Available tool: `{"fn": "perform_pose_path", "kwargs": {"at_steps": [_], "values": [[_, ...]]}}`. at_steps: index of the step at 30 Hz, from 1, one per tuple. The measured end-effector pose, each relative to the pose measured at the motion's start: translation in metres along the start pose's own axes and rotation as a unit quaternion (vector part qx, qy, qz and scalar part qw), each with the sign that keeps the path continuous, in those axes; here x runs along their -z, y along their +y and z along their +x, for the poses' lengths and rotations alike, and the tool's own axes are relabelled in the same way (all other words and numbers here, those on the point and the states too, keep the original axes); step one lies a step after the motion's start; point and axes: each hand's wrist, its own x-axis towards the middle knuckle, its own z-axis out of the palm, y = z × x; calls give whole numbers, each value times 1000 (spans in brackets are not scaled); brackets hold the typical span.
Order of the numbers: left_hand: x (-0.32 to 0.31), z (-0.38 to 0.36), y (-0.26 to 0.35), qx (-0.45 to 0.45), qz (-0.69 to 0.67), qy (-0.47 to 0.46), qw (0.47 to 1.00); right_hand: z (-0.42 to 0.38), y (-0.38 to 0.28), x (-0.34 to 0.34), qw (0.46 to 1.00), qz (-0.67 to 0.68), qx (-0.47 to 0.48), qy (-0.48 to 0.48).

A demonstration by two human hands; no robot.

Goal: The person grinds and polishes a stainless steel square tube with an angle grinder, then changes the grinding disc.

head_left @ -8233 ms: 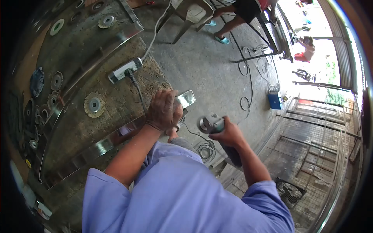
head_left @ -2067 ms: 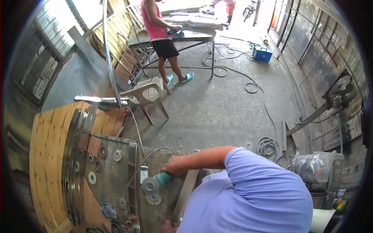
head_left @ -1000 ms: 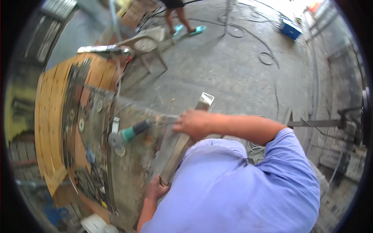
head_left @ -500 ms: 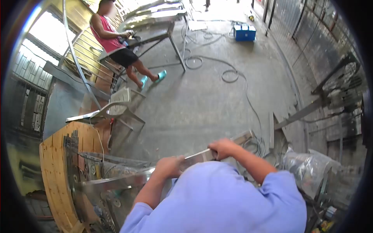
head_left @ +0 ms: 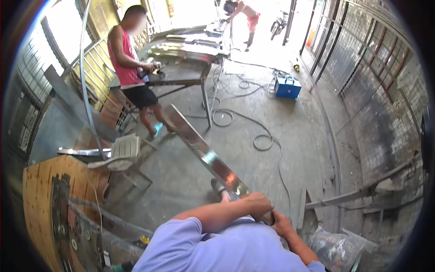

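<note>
A long, shiny flat metal bar (head_left: 199, 147) slants away from my body toward the upper left, its polished face catching bright reflections. Its near end lies at my waist, partly covered by my hands and shirt. My left hand (head_left: 259, 204) reaches across my front and is closed round the bar near this end. Just below and to the right, my right hand (head_left: 282, 223) also grips the end, with its fingers partly hidden. One of my shoes (head_left: 218, 186) shows beside the bar.
A person in a pink tank top (head_left: 121, 59) stands at a metal table (head_left: 181, 72). A plastic chair (head_left: 124, 149) and wooden board (head_left: 41, 190) are at left. Cables (head_left: 263, 140) run across the floor to a blue box (head_left: 288, 86). Another person (head_left: 248, 13) bends far off.
The bar has swung from lying crosswise before me to pointing forward and left. My left hand has moved right, close to my right hand, which is lower. The view has tilted up.
</note>
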Motion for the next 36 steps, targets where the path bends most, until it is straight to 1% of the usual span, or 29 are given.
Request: {"fn": "perform_pose_path", "kwargs": {"at_steps": [1,3,4,5,7,8,9,11,12,13,15,17,18,19,21,23,24,25,26,28,31,33,35,36], "values": [[8,3,-28,-22,8,58,998,18,-3,6,998,-18,-58,-18],[8,13,-79,-71,21,173,982,55,-27,23,995,23,-94,12],[17,5,-105,-72,-1,205,976,75,-41,34,992,44,-112,25],[23,-3,-132,-74,-20,281,957,92,-54,44,989,15,-146,34],[24,-20,-189,-66,-72,433,896,126,-72,61,975,-52,-211,38],[24,-32,-219,-12,-82,407,910,146,-44,54,972,-52,-224,45],[25,-45,-249,43,-94,376,921,162,-53,64,970,-40,-237,35],[24,-74,-297,160,-80,305,935,191,-91,90,964,-6,-265,22],[17,-85,-321,208,-96,300,926,206,-96,96,965,-9,-258,41],[9,-93,-340,244,-106,291,919,225,-94,98,970,-20,-240,41],[-10,-105,-376,331,-147,239,901,255,-78,100,969,-32,-232,72],[-17,-116,-401,405,-199,158,878,296,-85,109,972,-1,-223,77],[-31,-118,-418,426,-219,143,866,322,-91,119,975,9,-212,70],[-47,-121,-433,453,-242,128,849,348,-95,125,976,8,-207,68],[-62,-126,-452,504,-330,94,793,408,-104,140,981,2,-183,59],[-127,-129,-494,546,-420,101,718,474,-113,153,986,22,-158,42],[-144,-133,-504,571,-440,96,686,508,-118,161,989,30,-144,33],[-145,-136,-512,597,-441,89,664,548,-123,170,992,30,-119,35],[-140,-142,-515,621,-441,83,642,586,-129,176,994,32,-97,33],[-128,-149,-523,648,-436,101,616,632,-145,187,997,24,-73,22],[-97,-145,-543,670,-428,191,576,720,-187,202,1000,-10,-25,9],[-93,-132,-571,669,-427,280,540,763,-203,208,1000,-26,-6,7],[-81,-115,-601,645,-482,329,494,801,-228,217,999,-33,9,6],[-58,-109,-607,627,-468,354,513,818,-245,216,999,-41,19,6]]}}
